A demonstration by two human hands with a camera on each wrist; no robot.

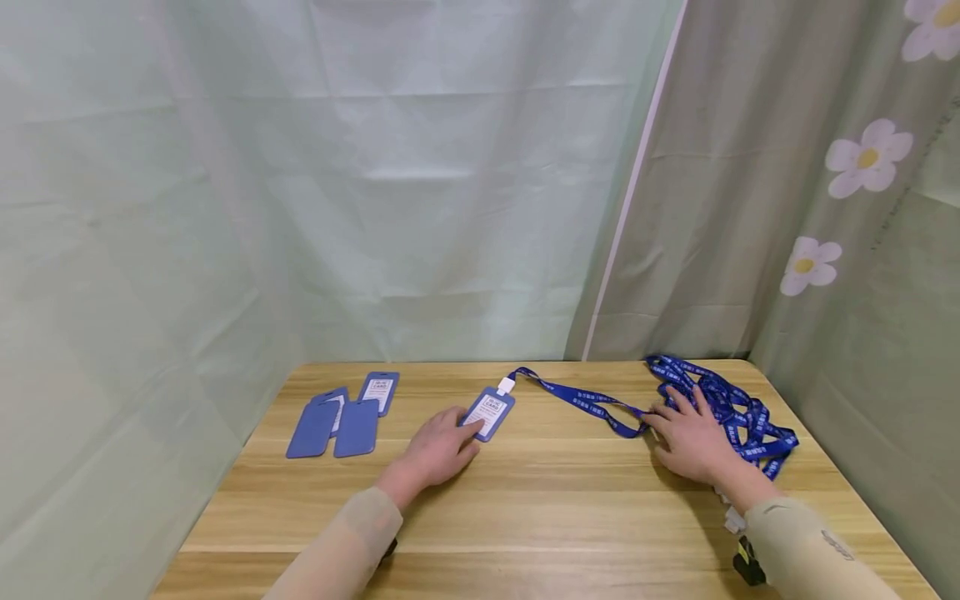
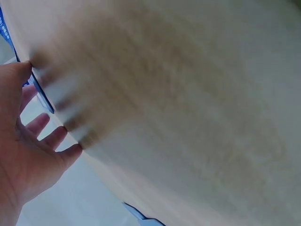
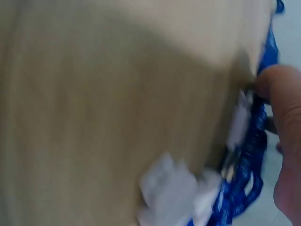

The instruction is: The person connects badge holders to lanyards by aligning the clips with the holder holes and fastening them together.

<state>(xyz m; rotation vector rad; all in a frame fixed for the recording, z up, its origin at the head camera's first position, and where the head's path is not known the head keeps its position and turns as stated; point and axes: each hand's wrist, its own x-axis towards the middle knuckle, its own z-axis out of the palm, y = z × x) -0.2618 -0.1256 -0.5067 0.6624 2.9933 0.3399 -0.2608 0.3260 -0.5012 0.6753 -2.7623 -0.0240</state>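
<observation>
A blue ID badge holder with a printed white card lies face up at mid-table. A white clip joins it to a blue lanyard, which runs right across the table. My left hand rests beside the badge holder, thumb on its lower part; the left wrist view shows its fingers spread at the tabletop. Over the left side of a tangled heap of blue lanyards my right hand lies with spread fingers, touching the strap's end. Blur softens the right wrist view, where white clips show near the heap.
Several more blue badge holders lie at the left of the wooden table, some overlapping. White clips stick out below the right forearm. A pale curtain hangs behind the table's back edge.
</observation>
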